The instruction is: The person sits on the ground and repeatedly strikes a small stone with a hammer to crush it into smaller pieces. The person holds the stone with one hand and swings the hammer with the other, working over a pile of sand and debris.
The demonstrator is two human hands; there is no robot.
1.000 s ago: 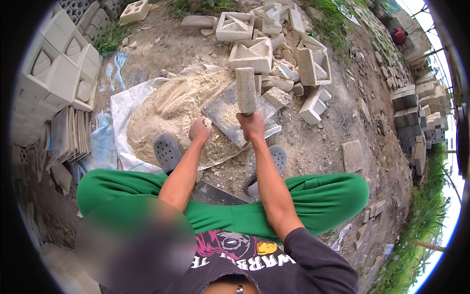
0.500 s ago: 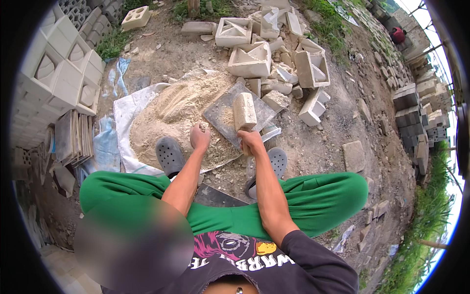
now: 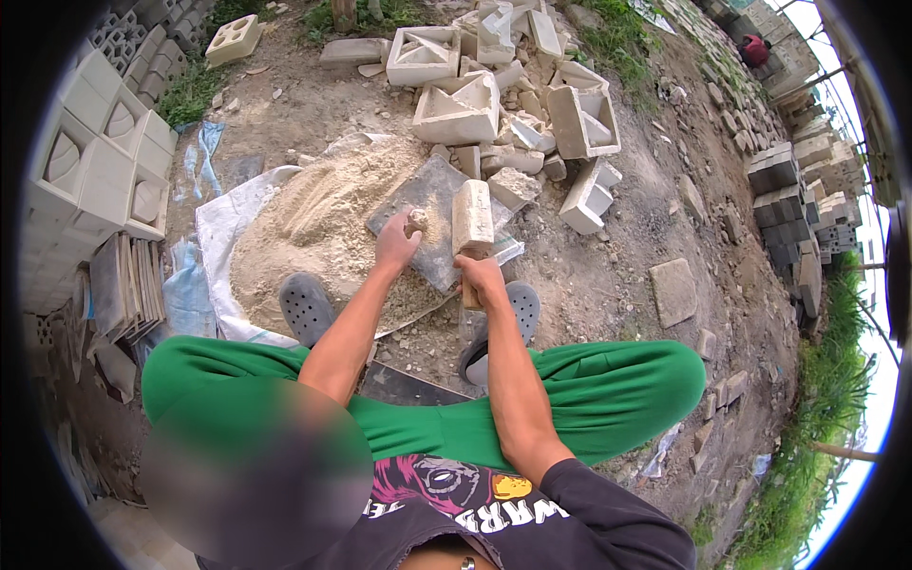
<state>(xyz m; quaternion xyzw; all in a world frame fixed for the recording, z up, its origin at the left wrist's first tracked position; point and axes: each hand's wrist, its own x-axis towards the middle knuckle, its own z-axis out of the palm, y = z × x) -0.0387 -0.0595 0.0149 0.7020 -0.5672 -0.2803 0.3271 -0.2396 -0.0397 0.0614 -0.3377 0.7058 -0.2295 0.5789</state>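
Observation:
My right hand is wrapped round the handle of a dusty wooden mallet, whose thick block head points away from me over the right side of a dark square slab. Over the slab's left part, my left hand pinches a small pale lump, apparently broken block. Crushed grit lies beside it on the slab. Left of the slab, a heap of sandy crushed powder spreads over a white woven sack.
Broken pale concrete blocks are piled beyond the slab. Patterned blocks stand stacked at left, above thin boards. Grey blocks rise at far right. My feet in grey clogs flank the work; a dark flat board lies between my legs.
My left hand has moved from the heap's near edge forward onto the slab with the lump. My right hand still grips the mallet. The whole view has shifted slightly.

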